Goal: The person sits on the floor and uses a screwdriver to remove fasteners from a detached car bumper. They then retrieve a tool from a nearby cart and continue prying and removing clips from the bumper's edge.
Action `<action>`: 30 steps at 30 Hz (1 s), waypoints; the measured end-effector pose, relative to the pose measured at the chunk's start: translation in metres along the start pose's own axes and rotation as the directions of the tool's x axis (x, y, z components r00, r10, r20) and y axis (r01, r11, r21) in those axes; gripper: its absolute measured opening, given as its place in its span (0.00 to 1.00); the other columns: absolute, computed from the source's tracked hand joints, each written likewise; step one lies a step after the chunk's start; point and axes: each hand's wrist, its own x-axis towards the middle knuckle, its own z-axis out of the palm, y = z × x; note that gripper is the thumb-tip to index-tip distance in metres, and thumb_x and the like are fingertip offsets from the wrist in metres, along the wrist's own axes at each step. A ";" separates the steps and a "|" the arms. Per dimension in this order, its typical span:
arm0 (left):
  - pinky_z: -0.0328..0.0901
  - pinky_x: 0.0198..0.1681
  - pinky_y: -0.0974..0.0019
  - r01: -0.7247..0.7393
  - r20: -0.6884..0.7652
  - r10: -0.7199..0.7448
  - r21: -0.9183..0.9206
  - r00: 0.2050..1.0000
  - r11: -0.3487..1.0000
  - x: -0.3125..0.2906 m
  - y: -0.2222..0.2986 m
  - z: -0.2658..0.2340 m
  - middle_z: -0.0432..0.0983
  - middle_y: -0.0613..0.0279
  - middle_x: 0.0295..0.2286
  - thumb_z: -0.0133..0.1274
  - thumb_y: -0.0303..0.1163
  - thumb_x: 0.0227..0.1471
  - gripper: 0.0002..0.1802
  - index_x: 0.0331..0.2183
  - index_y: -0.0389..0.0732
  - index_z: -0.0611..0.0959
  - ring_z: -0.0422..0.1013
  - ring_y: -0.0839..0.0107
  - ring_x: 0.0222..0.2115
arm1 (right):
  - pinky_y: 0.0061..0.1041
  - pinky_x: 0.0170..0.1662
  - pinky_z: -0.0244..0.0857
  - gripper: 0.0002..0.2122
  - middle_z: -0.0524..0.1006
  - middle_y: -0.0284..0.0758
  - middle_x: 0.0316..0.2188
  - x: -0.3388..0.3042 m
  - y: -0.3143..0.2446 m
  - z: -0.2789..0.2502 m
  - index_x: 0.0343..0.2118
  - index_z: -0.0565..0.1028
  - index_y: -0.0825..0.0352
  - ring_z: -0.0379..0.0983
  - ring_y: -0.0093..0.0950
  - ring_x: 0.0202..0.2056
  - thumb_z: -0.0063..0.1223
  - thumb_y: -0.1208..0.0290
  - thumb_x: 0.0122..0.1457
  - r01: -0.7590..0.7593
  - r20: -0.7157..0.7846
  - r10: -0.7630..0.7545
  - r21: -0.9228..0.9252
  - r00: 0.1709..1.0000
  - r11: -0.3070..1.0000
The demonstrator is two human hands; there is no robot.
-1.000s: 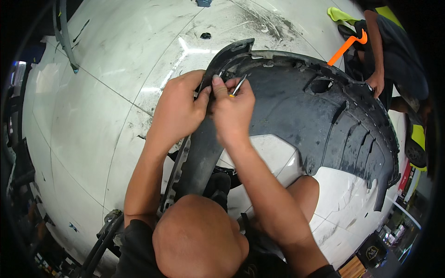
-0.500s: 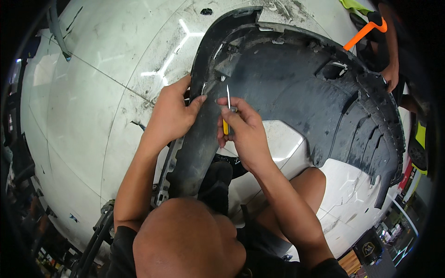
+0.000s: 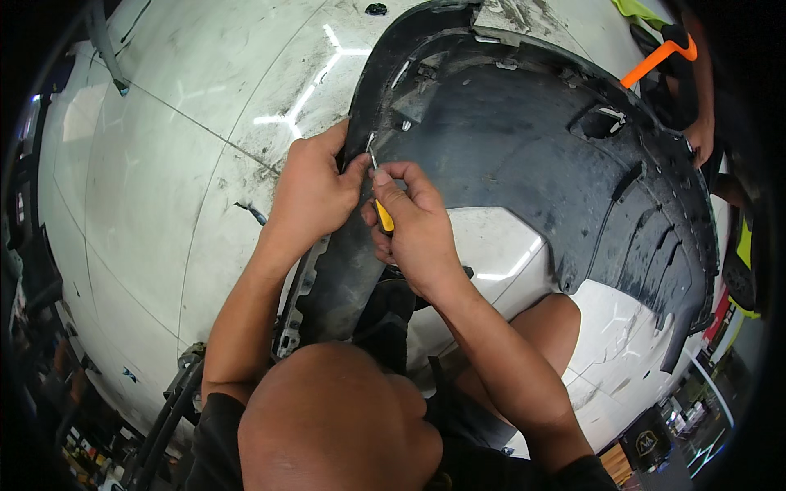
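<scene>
A large black plastic car bumper (image 3: pixel 499 147) lies with its hollow inner side up on the floor in front of me. My left hand (image 3: pixel 311 192) is closed around its left edge, thumb on the inner side and fingers hidden beyond the rim. In my right hand (image 3: pixel 422 233) I grip a small screwdriver (image 3: pixel 384 216) with a yellow and dark handle. Its thin metal shaft points up and left, the tip at a slot in the bumper's edge just beside my left thumb. Whether the tip is inside the slot I cannot tell.
Another person's hand (image 3: pixel 700 139) is at the bumper's far right edge. Near it, an orange hooked bar (image 3: pixel 655 61) stretches to the rim. Smudged, glossy white floor tiles (image 3: pixel 164 204) surround the bumper. Black bars (image 3: pixel 168 425) stand at lower left.
My right hand has moved left and tilted the screwdriver, bringing its tip to the edge by my left thumb. In view, the bumper has shifted slightly up and right.
</scene>
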 end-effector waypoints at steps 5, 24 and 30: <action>0.66 0.27 0.55 -0.091 0.011 0.091 -0.019 0.996 0.996 0.001 -0.007 -0.003 0.76 0.40 0.22 0.58 0.24 0.53 0.10 0.38 0.31 0.80 0.74 0.48 0.21 | 0.19 0.19 0.49 0.11 0.71 0.30 0.25 -0.001 -0.003 0.013 0.47 0.67 0.62 0.58 0.16 0.17 0.48 0.60 0.72 -0.017 -0.059 0.015 -0.034 0.998 0.999; 0.66 0.56 0.58 -0.151 0.650 0.203 -0.135 0.732 0.979 0.037 -0.048 -0.039 0.73 0.42 0.55 0.63 0.23 0.48 0.41 0.63 0.33 0.66 0.71 0.54 0.56 | 0.23 0.24 0.55 0.13 0.70 0.34 0.28 -0.011 -0.020 0.047 0.46 0.66 0.67 0.62 0.22 0.24 0.49 0.61 0.71 -0.179 -0.160 0.215 0.215 0.963 0.960; 0.55 0.67 0.56 0.258 0.624 0.375 -0.690 0.685 0.676 0.022 -0.100 -0.038 0.52 0.51 0.69 0.68 0.30 0.50 0.56 0.72 0.41 0.52 0.53 0.58 0.68 | 0.26 0.31 0.61 0.10 0.73 0.38 0.33 -0.001 -0.011 0.040 0.45 0.69 0.69 0.67 0.26 0.30 0.43 0.66 0.72 -0.184 0.016 0.207 0.528 0.978 0.829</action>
